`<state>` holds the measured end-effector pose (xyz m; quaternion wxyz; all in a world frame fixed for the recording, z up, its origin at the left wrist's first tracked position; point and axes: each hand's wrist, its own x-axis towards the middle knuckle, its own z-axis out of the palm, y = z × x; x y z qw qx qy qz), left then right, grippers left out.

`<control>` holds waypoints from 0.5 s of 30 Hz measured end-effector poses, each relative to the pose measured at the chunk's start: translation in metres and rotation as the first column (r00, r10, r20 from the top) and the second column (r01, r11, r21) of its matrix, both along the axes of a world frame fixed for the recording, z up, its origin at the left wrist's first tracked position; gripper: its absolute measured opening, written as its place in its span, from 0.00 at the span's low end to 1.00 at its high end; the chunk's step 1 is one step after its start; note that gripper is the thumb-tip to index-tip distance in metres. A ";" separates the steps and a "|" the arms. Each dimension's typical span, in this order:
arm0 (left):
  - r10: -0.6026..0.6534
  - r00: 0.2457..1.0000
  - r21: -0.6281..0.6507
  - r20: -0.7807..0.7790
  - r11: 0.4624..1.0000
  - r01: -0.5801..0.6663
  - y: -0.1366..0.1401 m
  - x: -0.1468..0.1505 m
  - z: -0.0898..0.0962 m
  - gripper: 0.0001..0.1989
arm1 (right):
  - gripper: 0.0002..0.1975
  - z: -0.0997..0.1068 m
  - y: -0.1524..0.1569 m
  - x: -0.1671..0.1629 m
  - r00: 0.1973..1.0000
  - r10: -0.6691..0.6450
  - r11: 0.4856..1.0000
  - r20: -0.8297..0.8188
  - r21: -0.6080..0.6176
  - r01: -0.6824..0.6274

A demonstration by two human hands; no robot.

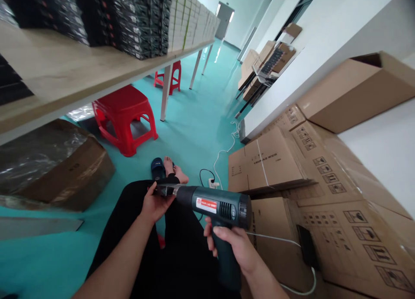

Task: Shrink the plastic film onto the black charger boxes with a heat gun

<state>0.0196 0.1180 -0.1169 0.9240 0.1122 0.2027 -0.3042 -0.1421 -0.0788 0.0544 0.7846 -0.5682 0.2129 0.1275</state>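
My right hand (pixel 228 242) is wrapped round the handle of a dark green heat gun (pixel 223 206), which has a red and white label on its side. Its nozzle points left, toward a small black box (pixel 165 189) held in my left hand (pixel 157 206). The nozzle tip is close to the box; whether they touch I cannot tell. My left fingers and thumb grip the box from below and the left side, above my lap. Part of the box is hidden behind the nozzle and my fingers.
A wooden table (pixel 97 69) on the left bears stacked black, film-wrapped boxes (pixel 142 22). Red stools (pixel 125 113) stand beneath it. An open carton (pixel 81 173) sits at lower left. Flattened cartons (pixel 266 160) lean at right. White cable (pixel 215 162) and a power strip (pixel 213 183) lie on the floor.
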 end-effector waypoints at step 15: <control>0.063 0.994 0.211 -0.085 0.977 -0.044 -0.005 0.002 -0.004 0.20 | 0.14 -0.008 -0.028 -0.021 0.983 -0.182 0.978 -0.036 0.096 0.185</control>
